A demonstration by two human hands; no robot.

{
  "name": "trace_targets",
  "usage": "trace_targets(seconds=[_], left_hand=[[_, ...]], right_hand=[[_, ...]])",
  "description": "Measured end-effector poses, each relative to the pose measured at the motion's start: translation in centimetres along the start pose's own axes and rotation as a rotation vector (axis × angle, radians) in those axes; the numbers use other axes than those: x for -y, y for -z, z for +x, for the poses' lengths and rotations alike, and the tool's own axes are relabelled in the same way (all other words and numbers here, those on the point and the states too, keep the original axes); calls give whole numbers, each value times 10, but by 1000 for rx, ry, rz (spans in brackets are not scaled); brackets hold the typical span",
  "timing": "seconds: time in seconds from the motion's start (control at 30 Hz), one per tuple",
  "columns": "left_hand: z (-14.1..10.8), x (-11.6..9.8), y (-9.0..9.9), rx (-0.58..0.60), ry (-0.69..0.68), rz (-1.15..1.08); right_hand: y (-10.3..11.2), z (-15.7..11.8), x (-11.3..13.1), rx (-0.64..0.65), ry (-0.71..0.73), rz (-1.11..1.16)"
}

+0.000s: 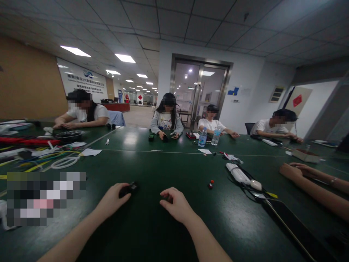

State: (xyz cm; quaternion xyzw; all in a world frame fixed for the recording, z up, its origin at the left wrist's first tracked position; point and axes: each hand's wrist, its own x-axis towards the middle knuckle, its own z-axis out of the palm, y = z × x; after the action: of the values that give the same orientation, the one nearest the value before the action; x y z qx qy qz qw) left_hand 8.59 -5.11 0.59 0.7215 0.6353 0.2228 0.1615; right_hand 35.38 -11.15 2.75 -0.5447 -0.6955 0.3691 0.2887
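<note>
black block (132, 187) on or just above table (152, 163), pinched between left hand (110, 201) thumb and fingers; likely light, stiff, perhaps slick; side faces best hold. right hand (178, 206) half-curled, open, nothing seen gripped. room between hands; red bit (210, 185), power strip (237, 174) bound right side.

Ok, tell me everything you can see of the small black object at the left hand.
The small black object looks blocky, with a paler grey patch near its exposed end. The left hand grips its near part between thumb and fingers, hiding some of it; the far end sticks out toward the right hand. Its material, finer parts and whether it touches the green table are too dark to tell.
</note>
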Motion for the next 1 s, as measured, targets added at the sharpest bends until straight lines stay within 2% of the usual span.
trace_targets(seconds=[0.03, 0.1, 0.17, 0.23, 0.7, 0.9, 1.0], left_hand=[[-7, -16, -7, 87, -144, -55], [-22, -44, -17, 227, -322, -130], [-33, -65, -21, 346, -411, -178], [-40, -75, -19, 418, -425, -193], [-38, -67, -22, 425, -418, -212], [-35, -57, -32, 383, -421, -207], [-31, -51, -36, 380, -438, -205]], right_hand=[[0, -1, 3, 11, 31, -22], [0, -3, 7, 67, 84, -67], [0, -3, 8, 133, 133, -130], [-1, -3, 7, 172, 162, -203], [-3, -2, 2, 170, 212, -283], [-12, 4, -3, 157, 255, -347], [-8, 3, -1, 172, 263, -301]])
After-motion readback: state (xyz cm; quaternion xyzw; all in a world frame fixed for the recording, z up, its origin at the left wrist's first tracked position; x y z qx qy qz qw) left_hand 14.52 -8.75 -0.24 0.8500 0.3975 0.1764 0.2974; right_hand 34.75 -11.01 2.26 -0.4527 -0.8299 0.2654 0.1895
